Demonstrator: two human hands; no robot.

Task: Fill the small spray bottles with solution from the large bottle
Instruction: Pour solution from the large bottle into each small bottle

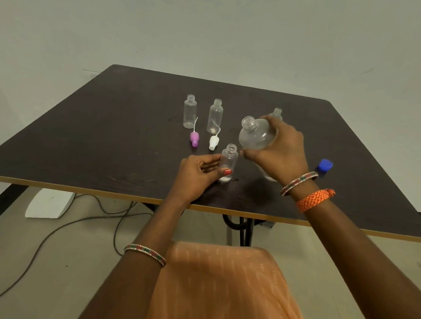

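Observation:
My right hand (279,150) grips the large clear bottle (255,135), which is uncapped and tilted with its mouth up and to the left. Just below that mouth stands a small clear bottle (228,163), upright on the dark table (104,133), held between the thumb and fingers of my left hand (197,176). A little liquid shows at its bottom. Two more small open bottles (190,111) (215,116) stand farther back. A third small bottle (277,113) is partly hidden behind my right hand.
A pink spray cap (194,139) and a white spray cap (213,142) lie in front of the two back bottles. A blue cap (325,164) lies right of my right wrist. Cables and a white object (48,204) are on the floor under the table's left side.

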